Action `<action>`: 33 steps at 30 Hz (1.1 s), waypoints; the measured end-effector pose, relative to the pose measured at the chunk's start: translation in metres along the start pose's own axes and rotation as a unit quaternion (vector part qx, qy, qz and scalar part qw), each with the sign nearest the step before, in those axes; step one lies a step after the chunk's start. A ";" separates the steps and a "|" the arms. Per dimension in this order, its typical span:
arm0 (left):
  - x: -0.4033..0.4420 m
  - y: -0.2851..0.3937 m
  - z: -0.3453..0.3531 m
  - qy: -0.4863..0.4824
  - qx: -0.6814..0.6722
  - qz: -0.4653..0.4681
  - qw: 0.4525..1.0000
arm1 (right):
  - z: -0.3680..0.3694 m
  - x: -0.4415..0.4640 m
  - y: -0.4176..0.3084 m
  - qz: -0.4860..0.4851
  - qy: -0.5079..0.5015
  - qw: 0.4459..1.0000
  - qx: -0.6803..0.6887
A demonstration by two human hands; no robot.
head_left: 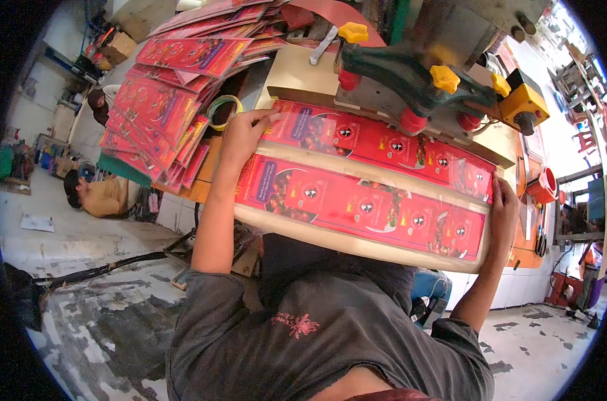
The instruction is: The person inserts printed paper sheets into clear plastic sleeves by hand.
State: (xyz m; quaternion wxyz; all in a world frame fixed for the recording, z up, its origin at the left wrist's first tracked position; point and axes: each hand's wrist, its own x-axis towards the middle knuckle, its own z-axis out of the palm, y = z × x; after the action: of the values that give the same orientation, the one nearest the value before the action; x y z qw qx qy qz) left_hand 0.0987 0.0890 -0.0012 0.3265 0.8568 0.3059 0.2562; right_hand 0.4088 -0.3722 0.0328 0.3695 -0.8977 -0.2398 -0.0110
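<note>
A clear plastic sheet with two long red printed strips, an upper strip (397, 144) and a lower strip (357, 207), lies across a pale board in front of me. My left hand (248, 132) pinches the sheet's upper left corner between thumb and fingers. At the opposite end, my right hand (504, 206) has its fingers closed around the right edge. Above the sheet's far side stands a dark green machine head (410, 73) with yellow knobs and red feet. The far edge of the upper strip lies close to the machine's metal base.
Stacked red printed packets (160, 107) pile up at the left, with a roll of tape (224, 111) beside them. A yellow switch box (522, 100) and a red cup (542, 185) are at the right. Scissors (540, 242) lie near the table's right edge. Another person (99, 195) sits on the floor.
</note>
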 end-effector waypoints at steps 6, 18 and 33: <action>-0.002 0.011 -0.002 -0.006 0.003 -0.035 0.999 | 0.001 0.002 0.010 0.008 -0.007 1.000 0.004; 0.002 0.004 -0.004 -0.041 0.036 0.027 0.998 | 0.004 0.001 0.015 0.006 0.018 0.999 0.043; 0.002 0.013 -0.002 -0.047 -0.003 -0.043 0.998 | 0.002 0.002 0.025 -0.003 0.068 0.997 -0.022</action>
State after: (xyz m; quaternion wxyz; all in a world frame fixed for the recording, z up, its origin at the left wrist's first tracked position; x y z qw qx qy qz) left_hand 0.1029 0.0835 0.0098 0.3536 0.8531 0.3259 0.2025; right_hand 0.4214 -0.3852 0.0158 0.3656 -0.9018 -0.2167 -0.0789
